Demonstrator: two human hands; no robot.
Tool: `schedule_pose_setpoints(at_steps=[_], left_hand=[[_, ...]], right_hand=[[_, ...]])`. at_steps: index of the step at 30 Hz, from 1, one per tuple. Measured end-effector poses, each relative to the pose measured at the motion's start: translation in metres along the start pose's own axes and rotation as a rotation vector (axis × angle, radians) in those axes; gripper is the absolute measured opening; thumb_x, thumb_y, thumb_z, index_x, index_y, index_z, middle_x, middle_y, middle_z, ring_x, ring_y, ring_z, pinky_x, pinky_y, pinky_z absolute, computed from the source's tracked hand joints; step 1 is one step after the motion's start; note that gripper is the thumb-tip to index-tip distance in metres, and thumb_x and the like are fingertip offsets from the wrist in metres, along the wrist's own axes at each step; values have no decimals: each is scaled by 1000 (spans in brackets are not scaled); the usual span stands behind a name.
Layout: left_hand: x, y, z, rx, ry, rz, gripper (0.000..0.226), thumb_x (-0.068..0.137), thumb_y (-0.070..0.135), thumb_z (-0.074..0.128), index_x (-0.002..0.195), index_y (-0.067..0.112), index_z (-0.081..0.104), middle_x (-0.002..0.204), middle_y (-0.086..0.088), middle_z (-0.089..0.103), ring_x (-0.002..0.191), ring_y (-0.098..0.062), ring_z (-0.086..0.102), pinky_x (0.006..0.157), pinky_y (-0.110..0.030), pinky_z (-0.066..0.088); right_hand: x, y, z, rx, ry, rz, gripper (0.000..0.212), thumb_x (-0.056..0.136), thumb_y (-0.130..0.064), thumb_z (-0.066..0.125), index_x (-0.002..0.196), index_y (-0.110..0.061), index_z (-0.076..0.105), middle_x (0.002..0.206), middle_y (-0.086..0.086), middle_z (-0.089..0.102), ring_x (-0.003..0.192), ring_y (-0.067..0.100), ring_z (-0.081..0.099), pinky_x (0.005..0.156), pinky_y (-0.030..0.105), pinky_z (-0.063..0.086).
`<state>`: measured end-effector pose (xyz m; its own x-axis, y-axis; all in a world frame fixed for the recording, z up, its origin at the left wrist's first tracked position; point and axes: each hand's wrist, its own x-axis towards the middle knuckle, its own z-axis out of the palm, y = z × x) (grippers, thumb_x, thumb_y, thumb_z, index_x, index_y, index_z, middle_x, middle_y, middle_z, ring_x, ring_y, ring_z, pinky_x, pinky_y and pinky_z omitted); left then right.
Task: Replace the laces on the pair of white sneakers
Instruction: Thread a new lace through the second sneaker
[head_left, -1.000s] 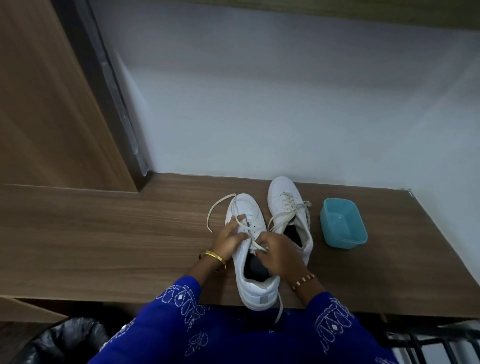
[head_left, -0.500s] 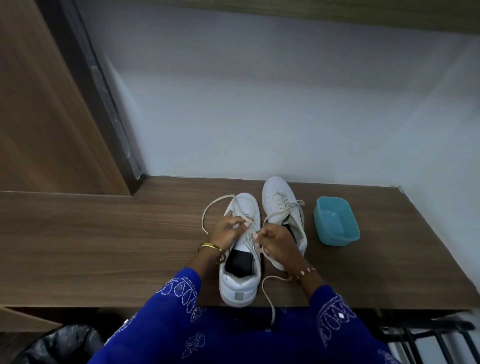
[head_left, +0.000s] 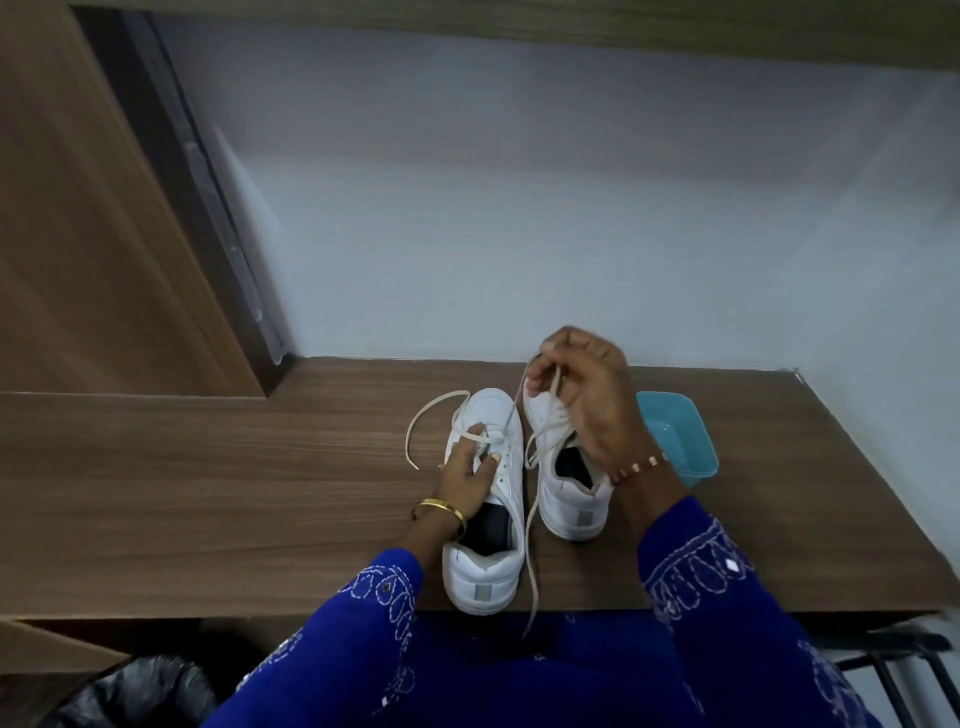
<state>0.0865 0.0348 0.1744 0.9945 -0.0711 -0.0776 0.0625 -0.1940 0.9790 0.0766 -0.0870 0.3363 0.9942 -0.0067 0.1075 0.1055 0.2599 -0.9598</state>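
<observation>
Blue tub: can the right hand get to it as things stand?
Probably yes, once it lets go. The blue tub sits on the desk just beside the right hand, nothing between them. But that hand is raised and pinching the lace it is pulling, so it is busy.

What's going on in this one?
A person at a wooden desk is working on a pair of white sneakers. The left hand presses on the near sneaker at its eyelets, while the right hand, raised, pinches its lace, which trails off the desk edge. The far sneaker is laced. A blue tub sits beside them.
</observation>
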Motion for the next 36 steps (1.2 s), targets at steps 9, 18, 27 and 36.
schedule_pose_setpoints(at_steps=[9,18,27,36], left_hand=[[4,10,-3,-253,19,-14,15,87,1,58,96,9,67,90,1,65,91,-12,59,93,-31,44],[12,26,-17,-494,268,-188,25,92,11,53,69,10,62,58,8,65,61,-5,58,57,-16,49],[12,38,-35,-540,25,-245,31,95,20,48,67,13,60,64,-1,63,69,-9,63,59,-25,43],[9,23,-50,-606,10,-280,30,98,23,40,74,15,56,63,4,67,66,-11,62,63,-30,40]], right_hand=[[-17,17,-25,-692,-167,298,37,89,-6,49,54,-5,60,50,2,62,44,6,53,53,13,45],[-23,109,-25,-1135,-318,201,48,89,0,40,136,-10,41,112,16,63,104,27,59,90,34,46],[-18,122,-17,-1346,-311,315,49,88,-2,42,136,-5,31,119,21,57,109,35,56,81,34,44],[-20,114,-28,-1197,-366,188,39,87,2,44,126,-1,47,111,22,62,107,33,58,90,38,45]])
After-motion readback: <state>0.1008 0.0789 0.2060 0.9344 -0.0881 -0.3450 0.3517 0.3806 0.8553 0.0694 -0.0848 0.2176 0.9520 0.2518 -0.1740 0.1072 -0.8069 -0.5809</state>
